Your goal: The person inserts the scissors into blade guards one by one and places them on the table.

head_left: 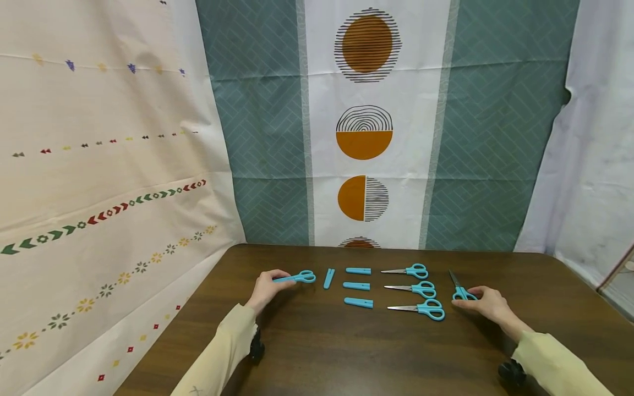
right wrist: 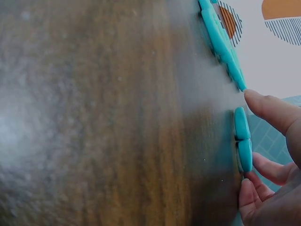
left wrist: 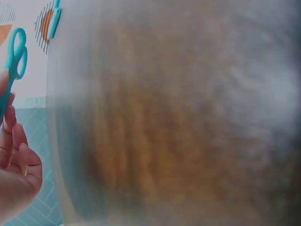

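Note:
My left hand [head_left: 269,287] holds a pair of light-blue scissors [head_left: 306,276] just above the table's left side, handles to the right. A blue cover hides their blades, and the fingers pinch that end. My right hand [head_left: 490,304] is at the handles of another pair of scissors [head_left: 462,292] lying on the table, its bare blades pointing away. In the right wrist view, the thumb [right wrist: 263,106] and fingertips are on either side of the handles [right wrist: 241,125]; firm contact is hard to tell.
Between the hands lie three uncovered scissors [head_left: 425,290] in a column, blades left. Left of them are three blue blade covers [head_left: 356,286] in a column, with another cover [head_left: 329,279] set at an angle. A patterned curtain [head_left: 267,137] hangs behind the brown table [head_left: 346,352].

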